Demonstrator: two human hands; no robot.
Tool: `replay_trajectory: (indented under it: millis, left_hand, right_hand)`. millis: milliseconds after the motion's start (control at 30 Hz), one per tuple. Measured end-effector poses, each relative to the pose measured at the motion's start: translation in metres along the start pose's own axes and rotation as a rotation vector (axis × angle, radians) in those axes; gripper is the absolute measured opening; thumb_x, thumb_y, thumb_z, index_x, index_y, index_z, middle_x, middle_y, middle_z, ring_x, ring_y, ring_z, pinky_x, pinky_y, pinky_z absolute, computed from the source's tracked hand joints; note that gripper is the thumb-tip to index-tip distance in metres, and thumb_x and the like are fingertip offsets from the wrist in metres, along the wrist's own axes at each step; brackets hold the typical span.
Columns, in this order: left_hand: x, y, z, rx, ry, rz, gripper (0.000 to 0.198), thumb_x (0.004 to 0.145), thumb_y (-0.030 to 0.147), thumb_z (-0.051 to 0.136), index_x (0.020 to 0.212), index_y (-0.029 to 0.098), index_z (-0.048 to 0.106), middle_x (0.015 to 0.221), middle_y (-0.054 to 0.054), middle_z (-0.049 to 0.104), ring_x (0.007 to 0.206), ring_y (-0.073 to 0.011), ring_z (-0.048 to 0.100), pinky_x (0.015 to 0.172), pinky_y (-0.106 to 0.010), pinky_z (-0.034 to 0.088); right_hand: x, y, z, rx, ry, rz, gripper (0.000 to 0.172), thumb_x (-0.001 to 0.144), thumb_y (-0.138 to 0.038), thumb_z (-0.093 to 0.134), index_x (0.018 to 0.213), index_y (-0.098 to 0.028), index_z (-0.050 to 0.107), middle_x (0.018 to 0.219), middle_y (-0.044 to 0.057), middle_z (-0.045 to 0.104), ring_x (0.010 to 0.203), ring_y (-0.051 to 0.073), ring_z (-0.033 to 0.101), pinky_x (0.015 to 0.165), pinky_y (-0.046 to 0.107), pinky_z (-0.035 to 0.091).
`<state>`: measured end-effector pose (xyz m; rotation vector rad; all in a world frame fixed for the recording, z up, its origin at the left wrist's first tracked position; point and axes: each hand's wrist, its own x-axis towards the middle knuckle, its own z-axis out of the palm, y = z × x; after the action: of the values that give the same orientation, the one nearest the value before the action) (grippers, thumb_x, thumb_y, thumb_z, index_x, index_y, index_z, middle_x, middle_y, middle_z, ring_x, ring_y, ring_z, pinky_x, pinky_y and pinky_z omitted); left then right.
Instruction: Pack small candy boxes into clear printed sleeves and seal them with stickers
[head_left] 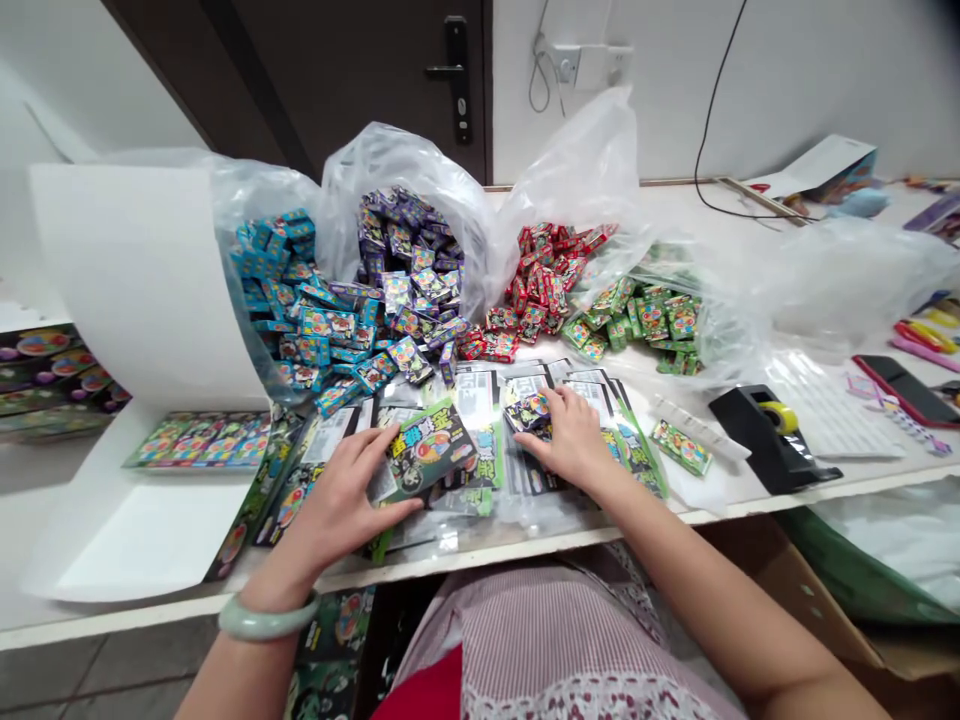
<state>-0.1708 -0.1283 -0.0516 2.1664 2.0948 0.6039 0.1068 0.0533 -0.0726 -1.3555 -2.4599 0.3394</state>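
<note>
My left hand (341,500) grips the left edge of a flat, dark printed packet (431,450) with green edges, thumb below and fingers at its upper left. The packet is tilted above the stack on the table. My right hand (576,435) closes its fingers and thumb round a small purple box (527,412) with colourful print. Beneath both hands lie several overlapping printed packets (637,455) and clear plastic sleeves (442,535). Part of the purple box is hidden by my right fingers.
Plastic bags spill small blue boxes (322,325), purple boxes (420,265), red boxes (547,270) and green boxes (652,315) behind my hands. A white open carton (135,540) stands left, holding a row of boxes. At right are a tape dispenser (772,440) and a phone (911,390).
</note>
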Motion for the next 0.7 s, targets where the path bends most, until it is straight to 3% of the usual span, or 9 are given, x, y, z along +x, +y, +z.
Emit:
replay_trajectory:
  millis: [133, 267, 367, 467, 567, 700]
  left_hand:
    - [0.004, 0.007, 0.001, -0.033, -0.014, 0.021, 0.086, 0.078, 0.051, 0.070, 0.148, 0.024, 0.027, 0.134, -0.014, 0.045, 0.123, -0.0343, 0.046, 0.104, -0.052, 0.042]
    - [0.001, 0.011, -0.003, -0.072, -0.016, 0.043, 0.090, 0.076, 0.046, 0.073, 0.149, 0.026, 0.024, 0.135, -0.014, 0.043, 0.124, -0.0341, 0.045, 0.103, -0.053, 0.042]
    - [0.002, 0.015, -0.006, -0.111, -0.025, 0.067, 0.093, 0.074, 0.043, 0.076, 0.149, 0.028, 0.022, 0.135, -0.013, 0.042, 0.126, -0.0331, 0.043, 0.105, -0.052, 0.041]
    - [0.005, 0.021, -0.010, -0.133, -0.057, 0.121, 0.096, 0.072, 0.042, 0.078, 0.149, 0.027, 0.023, 0.137, -0.013, 0.042, 0.127, -0.0330, 0.043, 0.107, -0.051, 0.040]
    - [0.006, 0.024, -0.012, -0.138, -0.052, 0.146, 0.096, 0.071, 0.042, 0.079, 0.149, 0.027, 0.024, 0.137, -0.014, 0.042, 0.127, -0.0334, 0.043, 0.107, -0.051, 0.039]
    - [0.002, 0.024, -0.014, -0.159, -0.021, 0.104, 0.096, 0.071, 0.040, 0.079, 0.149, 0.026, 0.025, 0.136, -0.013, 0.044, 0.127, -0.0332, 0.044, 0.106, -0.050, 0.041]
  right_hand:
    - [0.000, -0.017, 0.002, 0.057, 0.016, 0.033, 0.064, 0.077, -0.049, 0.067, 0.127, -0.011, 0.055, 0.125, 0.022, 0.057, 0.116, 0.039, 0.052, 0.096, 0.057, 0.041]
    - [-0.006, -0.010, -0.027, 0.332, 0.095, -0.334, 0.056, 0.083, -0.034, 0.062, 0.135, -0.020, 0.048, 0.144, 0.016, 0.044, 0.133, 0.031, 0.040, 0.108, 0.053, 0.034]
    - [-0.008, -0.009, -0.054, 0.418, -0.022, -0.628, 0.059, 0.084, -0.031, 0.064, 0.139, -0.026, 0.043, 0.152, 0.012, 0.034, 0.139, 0.027, 0.033, 0.112, 0.052, 0.031]
    - [-0.002, -0.017, -0.073, 0.370, -0.215, -0.787, 0.057, 0.085, -0.026, 0.063, 0.138, -0.025, 0.045, 0.153, 0.013, 0.031, 0.140, 0.025, 0.032, 0.111, 0.049, 0.034]
    - [0.004, -0.025, -0.085, 0.332, -0.364, -0.882, 0.057, 0.084, -0.023, 0.064, 0.138, -0.023, 0.046, 0.149, 0.014, 0.037, 0.137, 0.024, 0.036, 0.110, 0.046, 0.037]
    - [0.006, -0.024, -0.095, 0.326, -0.358, -0.889, 0.060, 0.083, -0.023, 0.065, 0.140, -0.024, 0.045, 0.150, 0.012, 0.037, 0.140, 0.026, 0.032, 0.112, 0.048, 0.034]
